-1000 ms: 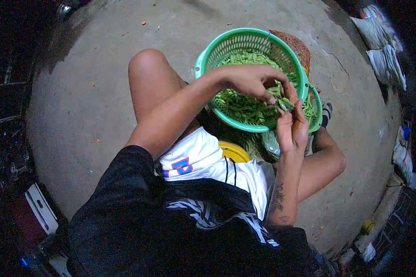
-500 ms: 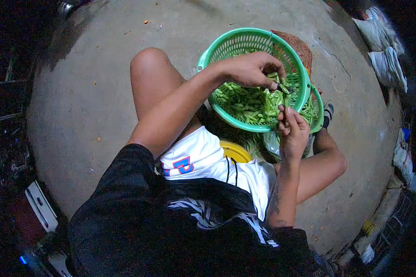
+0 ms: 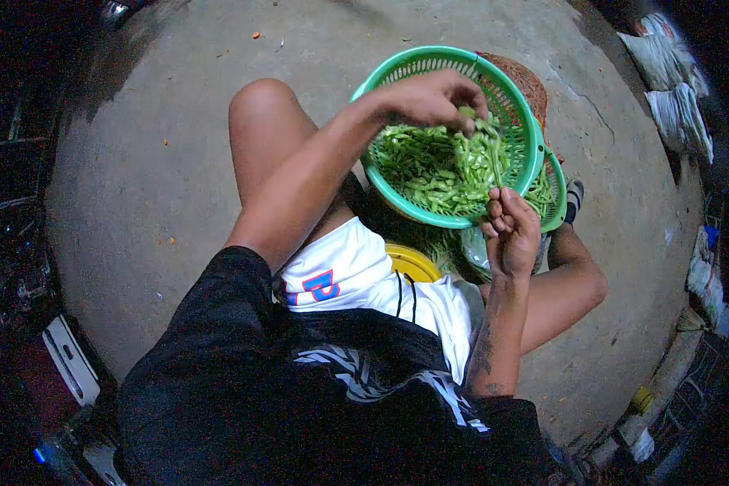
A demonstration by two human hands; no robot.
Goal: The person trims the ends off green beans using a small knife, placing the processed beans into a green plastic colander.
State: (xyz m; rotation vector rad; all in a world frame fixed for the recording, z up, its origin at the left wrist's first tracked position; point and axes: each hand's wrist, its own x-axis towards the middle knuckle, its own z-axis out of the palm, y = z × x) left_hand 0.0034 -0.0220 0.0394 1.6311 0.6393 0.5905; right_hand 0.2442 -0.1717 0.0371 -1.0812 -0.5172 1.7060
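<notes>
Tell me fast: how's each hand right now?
Left hand: fingers curled over the green basket; grip too blurred to tell.
Right hand: closed, pinching a green pod.

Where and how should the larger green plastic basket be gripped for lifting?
Probably by the rim of the larger green basket, gripped from outside at left and right. The rim is a solid round band; the inside holds green vegetable pieces. The smaller green basket crowds the right edge.

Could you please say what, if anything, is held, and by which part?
The right hand pinches a slender green pod by its near end; whether the left hand holds anything is too blurred to tell.
</notes>
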